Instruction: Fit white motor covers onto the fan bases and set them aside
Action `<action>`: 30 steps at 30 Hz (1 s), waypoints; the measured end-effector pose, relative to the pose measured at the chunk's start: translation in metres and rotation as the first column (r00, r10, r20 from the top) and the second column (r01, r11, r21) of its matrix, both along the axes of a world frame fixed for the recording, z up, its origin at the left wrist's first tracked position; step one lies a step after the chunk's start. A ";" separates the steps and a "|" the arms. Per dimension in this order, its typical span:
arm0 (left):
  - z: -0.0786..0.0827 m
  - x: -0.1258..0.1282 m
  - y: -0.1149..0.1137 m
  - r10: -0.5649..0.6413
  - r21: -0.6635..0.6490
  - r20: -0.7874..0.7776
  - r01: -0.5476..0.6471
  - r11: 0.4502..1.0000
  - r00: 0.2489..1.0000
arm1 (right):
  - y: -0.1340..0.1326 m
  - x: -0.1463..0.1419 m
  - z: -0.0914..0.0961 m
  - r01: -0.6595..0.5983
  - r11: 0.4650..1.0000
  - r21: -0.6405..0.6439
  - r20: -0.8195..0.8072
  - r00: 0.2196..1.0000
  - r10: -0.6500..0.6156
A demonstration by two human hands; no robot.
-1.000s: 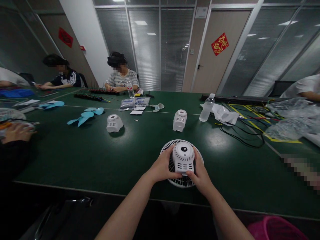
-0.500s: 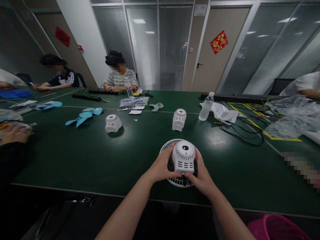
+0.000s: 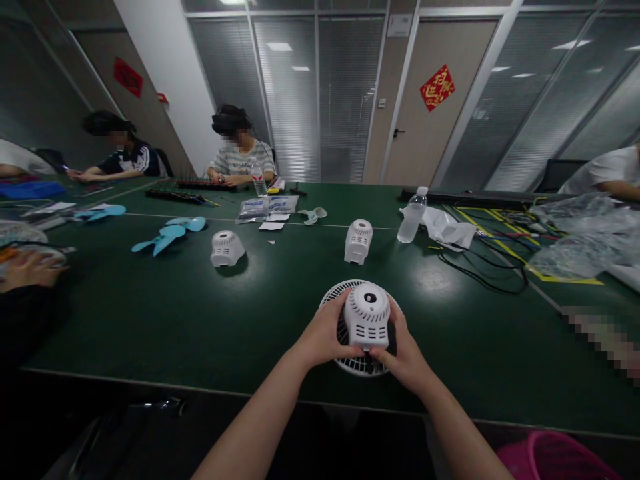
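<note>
A white fan motor housing sits on a round white fan grille lying flat near the front edge of the green table. My left hand is closed around the housing's left side. On its right side my right hand grips it too, thumb pressed at the lower front. Both hands hold the housing down onto the grille.
Two more white housings stand mid-table, with blue fan blades, a water bottle, plastic bags and cables to the right. Other people sit at the far side and left; a pink basket is at lower right.
The housing has shifted slightly in my hands, its hole turning a little. My hands keep the same grip.
</note>
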State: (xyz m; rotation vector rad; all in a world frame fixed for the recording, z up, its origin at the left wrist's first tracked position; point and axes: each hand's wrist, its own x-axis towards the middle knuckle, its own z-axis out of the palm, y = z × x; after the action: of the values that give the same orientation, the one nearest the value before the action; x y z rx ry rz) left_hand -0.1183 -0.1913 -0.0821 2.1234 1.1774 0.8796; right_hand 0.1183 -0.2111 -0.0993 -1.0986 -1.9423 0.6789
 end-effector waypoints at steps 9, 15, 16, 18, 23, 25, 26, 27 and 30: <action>0.002 0.000 0.000 0.001 -0.034 -0.041 -0.002 0.999 0.999 | 0.001 0.002 -0.003 -0.020 0.999 -0.049 -0.072 0.997 0.016; -0.001 -0.003 0.001 -0.028 -0.047 0.014 0.029 0.999 1.000 | 0.002 0.003 -0.002 -0.035 0.999 -0.005 -0.016 0.999 0.035; -0.002 -0.004 0.001 -0.033 -0.049 0.024 0.034 0.998 0.999 | 0.002 0.003 -0.002 -0.034 0.999 0.006 -0.001 0.999 0.034; -0.003 -0.006 0.002 -0.046 -0.054 0.045 0.048 0.997 0.998 | 0.002 0.003 -0.003 -0.027 0.999 0.028 0.026 0.999 0.027; -0.006 -0.008 0.003 -0.041 -0.056 0.084 0.046 0.997 0.996 | 0.002 0.004 -0.012 0.033 0.998 0.054 0.090 0.995 -0.038; -0.008 -0.008 0.004 -0.039 -0.056 0.079 0.043 0.998 0.996 | 0.002 0.004 -0.014 0.043 0.997 0.063 0.099 0.994 -0.049; -0.009 -0.008 0.004 -0.040 -0.054 0.073 0.044 0.998 0.997 | 0.002 0.003 -0.014 0.040 0.997 0.067 0.098 0.994 -0.047; -0.009 -0.008 0.004 -0.040 -0.053 0.068 0.044 0.998 0.997 | 0.002 0.003 -0.013 0.036 0.997 0.070 0.098 0.994 -0.043; -0.011 -0.008 0.005 -0.036 -0.059 0.059 0.039 0.997 0.998 | 0.001 0.003 -0.009 0.028 0.997 0.071 0.115 0.993 -0.036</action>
State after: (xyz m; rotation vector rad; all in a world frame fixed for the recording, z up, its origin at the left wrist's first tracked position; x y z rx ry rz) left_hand -0.1260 -0.1867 -0.0926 2.0519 1.1173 0.8718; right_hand 0.1213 -0.2102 -0.1083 -1.1463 -2.0267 0.5358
